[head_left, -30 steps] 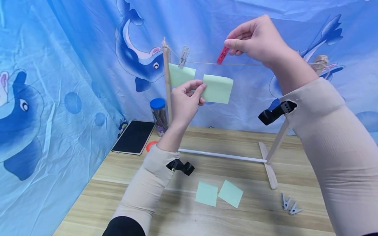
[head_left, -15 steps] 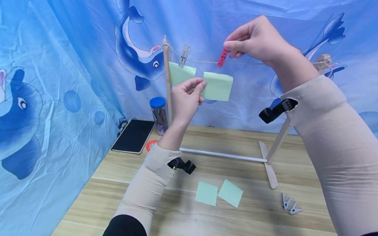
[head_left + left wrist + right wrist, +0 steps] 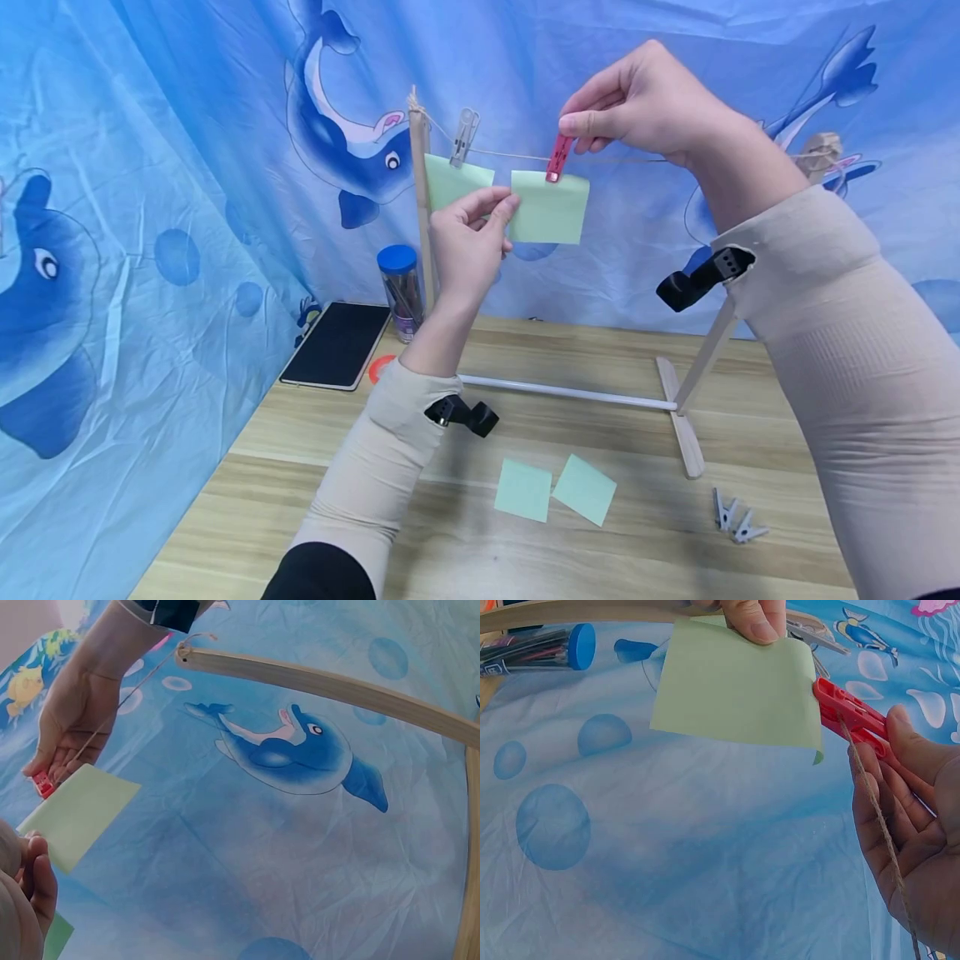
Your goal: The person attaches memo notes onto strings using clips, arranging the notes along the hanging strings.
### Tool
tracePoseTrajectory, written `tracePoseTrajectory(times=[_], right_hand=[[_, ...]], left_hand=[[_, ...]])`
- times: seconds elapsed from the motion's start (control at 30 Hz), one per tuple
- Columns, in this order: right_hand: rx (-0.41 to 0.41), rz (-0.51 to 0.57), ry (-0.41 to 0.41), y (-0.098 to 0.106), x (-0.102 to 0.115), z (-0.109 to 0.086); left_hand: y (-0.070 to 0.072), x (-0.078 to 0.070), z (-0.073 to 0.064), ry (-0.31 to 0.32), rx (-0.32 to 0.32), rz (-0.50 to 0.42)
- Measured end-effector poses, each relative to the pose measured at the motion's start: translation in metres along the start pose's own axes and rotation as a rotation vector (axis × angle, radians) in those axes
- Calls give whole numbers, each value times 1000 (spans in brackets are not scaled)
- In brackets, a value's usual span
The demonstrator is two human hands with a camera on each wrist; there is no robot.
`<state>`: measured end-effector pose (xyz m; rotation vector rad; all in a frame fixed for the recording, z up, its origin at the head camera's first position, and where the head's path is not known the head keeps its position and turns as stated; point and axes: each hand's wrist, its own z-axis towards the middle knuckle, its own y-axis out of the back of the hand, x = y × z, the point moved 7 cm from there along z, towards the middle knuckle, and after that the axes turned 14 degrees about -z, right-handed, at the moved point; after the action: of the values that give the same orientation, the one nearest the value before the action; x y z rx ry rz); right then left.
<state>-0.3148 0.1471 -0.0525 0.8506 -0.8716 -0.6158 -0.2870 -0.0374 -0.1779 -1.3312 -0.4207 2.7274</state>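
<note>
My left hand pinches the left edge of a green sticky note just below the string. Above it, my right hand grips a red clothespin by its upper end. In the head view the clothespin's lower tip overlaps the note's top edge. The right wrist view has the string running through the red clothespin, its tip at the edge of the note. To the left, a clear clothespin holds another green note on the string.
Two green notes lie on the wooden table, with two grey clothespins at the right. A wooden post and white rod form the stand. A black notebook and blue-lidded jar sit at the left.
The red clothespin has come down from above the string until its tip overlaps the note's top edge. The left hand and its note have risen slightly.
</note>
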Motion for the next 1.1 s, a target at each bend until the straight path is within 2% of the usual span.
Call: tracePoseTrajectory(times=[0.3, 0.73, 1.1], right_hand=[[27, -15, 34, 0, 2, -3], [65, -53, 72, -2, 4, -4], [15, -95, 130, -2, 9, -4]], left_hand=[[3, 0, 0, 21, 17, -14], [5, 2, -3, 20, -12, -2], [5, 0, -7, 6, -20, 30]])
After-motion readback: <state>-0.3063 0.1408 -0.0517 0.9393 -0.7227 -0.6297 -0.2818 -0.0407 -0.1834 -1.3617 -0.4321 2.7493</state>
